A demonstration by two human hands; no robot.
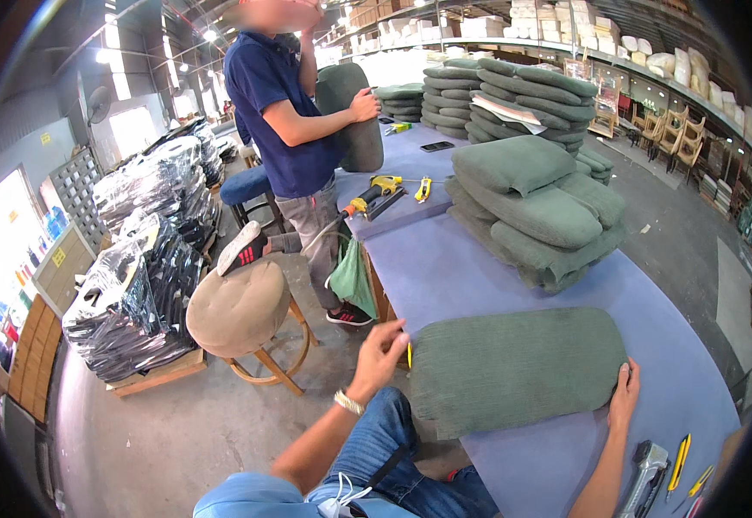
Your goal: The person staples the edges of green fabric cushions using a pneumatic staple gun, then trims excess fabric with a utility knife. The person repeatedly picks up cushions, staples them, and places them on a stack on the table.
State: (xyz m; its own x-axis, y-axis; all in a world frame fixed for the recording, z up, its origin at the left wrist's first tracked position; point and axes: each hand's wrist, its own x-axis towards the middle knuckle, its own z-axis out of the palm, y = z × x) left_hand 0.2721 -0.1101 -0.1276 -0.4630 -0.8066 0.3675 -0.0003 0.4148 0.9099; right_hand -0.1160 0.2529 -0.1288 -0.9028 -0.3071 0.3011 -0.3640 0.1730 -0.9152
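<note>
A dark green upholstered cushion [518, 367] lies flat at the near edge of the blue-covered table [669, 345]; its left end overhangs the edge. My right hand [624, 395] grips its right end, thumb on top and fingers at the side. Just off the left end is my left hand [379, 354], fingers bent and apart, with nothing visible in them. A small yellow thing [410, 355] shows between that hand and the cushion; its kind is unclear. Beyond, a pile of similar green cushions [536, 207] sits on the table.
A stapler [645, 479] and yellow cutters [679, 464] lie near right. Farther up are a yellow air gun [385, 186], a yellow knife [423, 190] and a phone [437, 147]. Across the table a co-worker [277, 121] holds a green cushion [350, 116]. A beige stool [242, 311] stands left.
</note>
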